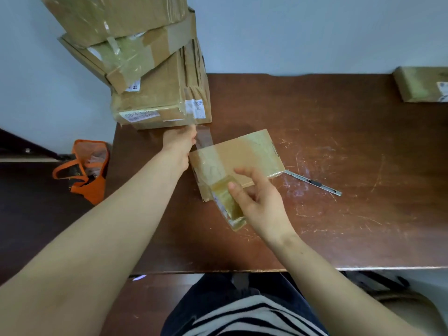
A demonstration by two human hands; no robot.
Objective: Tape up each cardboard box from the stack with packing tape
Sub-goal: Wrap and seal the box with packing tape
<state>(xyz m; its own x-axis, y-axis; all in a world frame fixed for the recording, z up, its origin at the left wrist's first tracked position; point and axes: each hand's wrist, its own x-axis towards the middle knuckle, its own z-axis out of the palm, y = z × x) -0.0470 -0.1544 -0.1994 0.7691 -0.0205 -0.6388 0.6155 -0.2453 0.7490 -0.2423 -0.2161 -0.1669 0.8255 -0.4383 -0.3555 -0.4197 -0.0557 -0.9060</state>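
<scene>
A small flat cardboard box (244,154) lies on the brown table (339,214), partly covered in clear tape. My right hand (259,202) grips the roll of packing tape (228,202) at the box's near-left corner. A clear tape strip (204,139) stretches from the roll across the box's left part to my left hand (179,141), which pinches the strip's free end beyond the box's far-left corner. A stack of three taped cardboard boxes (155,93) leans at the table's back left, just behind my left hand.
A utility knife (315,183) lies on the table right of the box. Another taped box (423,84) sits at the back right corner. An orange bag (84,168) rests on the floor to the left. A wall stands behind the table.
</scene>
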